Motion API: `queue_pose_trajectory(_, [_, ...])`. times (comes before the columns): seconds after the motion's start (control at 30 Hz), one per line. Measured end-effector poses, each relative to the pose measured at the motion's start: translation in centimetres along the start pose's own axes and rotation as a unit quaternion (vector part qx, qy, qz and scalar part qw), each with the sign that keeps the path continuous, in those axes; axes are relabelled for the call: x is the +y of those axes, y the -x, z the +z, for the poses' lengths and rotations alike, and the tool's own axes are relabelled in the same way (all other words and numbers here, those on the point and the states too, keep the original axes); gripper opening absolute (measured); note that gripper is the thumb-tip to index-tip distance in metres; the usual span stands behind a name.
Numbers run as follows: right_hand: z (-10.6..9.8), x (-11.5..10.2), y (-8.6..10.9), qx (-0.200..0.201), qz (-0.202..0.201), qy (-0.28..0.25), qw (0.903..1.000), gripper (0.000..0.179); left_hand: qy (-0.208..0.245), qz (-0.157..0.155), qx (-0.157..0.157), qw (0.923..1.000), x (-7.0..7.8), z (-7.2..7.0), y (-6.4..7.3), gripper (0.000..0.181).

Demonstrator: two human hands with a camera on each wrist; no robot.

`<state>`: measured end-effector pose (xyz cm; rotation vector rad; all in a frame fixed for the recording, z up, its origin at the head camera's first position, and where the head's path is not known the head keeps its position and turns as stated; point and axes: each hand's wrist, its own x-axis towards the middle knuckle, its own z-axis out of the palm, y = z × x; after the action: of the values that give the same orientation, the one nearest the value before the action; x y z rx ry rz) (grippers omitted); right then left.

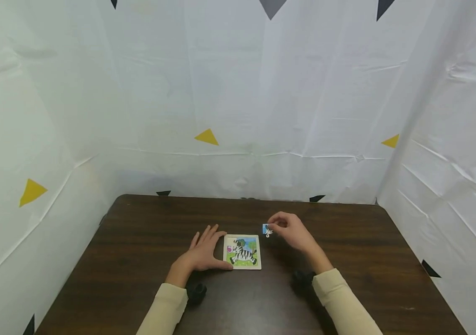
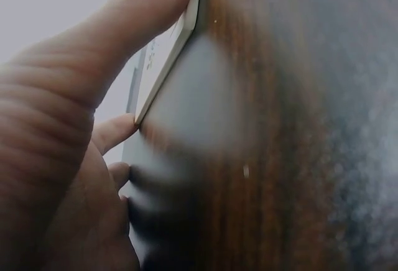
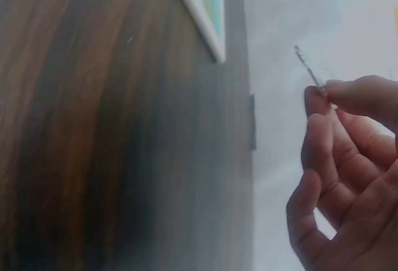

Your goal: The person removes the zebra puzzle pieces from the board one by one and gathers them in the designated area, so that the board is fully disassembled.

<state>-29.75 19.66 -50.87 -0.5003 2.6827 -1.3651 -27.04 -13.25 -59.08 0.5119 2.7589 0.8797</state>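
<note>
On the dark table [image 1: 355,251], our left hand [image 1: 203,252] lay with fingers extended, touching the puzzle tray [image 1: 247,268], seemingly to steady it. Our right hand [image 1: 294,232] pinched the puzzle piece [image 1: 265,228] by one edge beyond the tray's far right corner, leaving its picture visible. Its narrow end pointed toward us; fingertips obscured its long axis.

Bright, tabletop [image 1: 238,302] glare, wrist views perhaps blurred
</note>
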Motion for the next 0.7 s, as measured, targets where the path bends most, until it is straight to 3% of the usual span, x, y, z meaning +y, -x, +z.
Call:
queue_pose_trajectory(0.3, [0.5, 2.3, -0.5, -0.030, 0.045, 0.015, 0.9985, 0.016, -0.009, -0.005, -0.004, 0.9999, 0.4, -0.2, 0.6, 0.143])
queue_pose_trajectory(0.7, [0.9, 3.3, -0.5, -0.031, 0.072, 0.039, 0.9961, 0.015, 0.001, -0.001, -0.005, 1.0000, 1.3, -0.2, 1.4, 0.127])
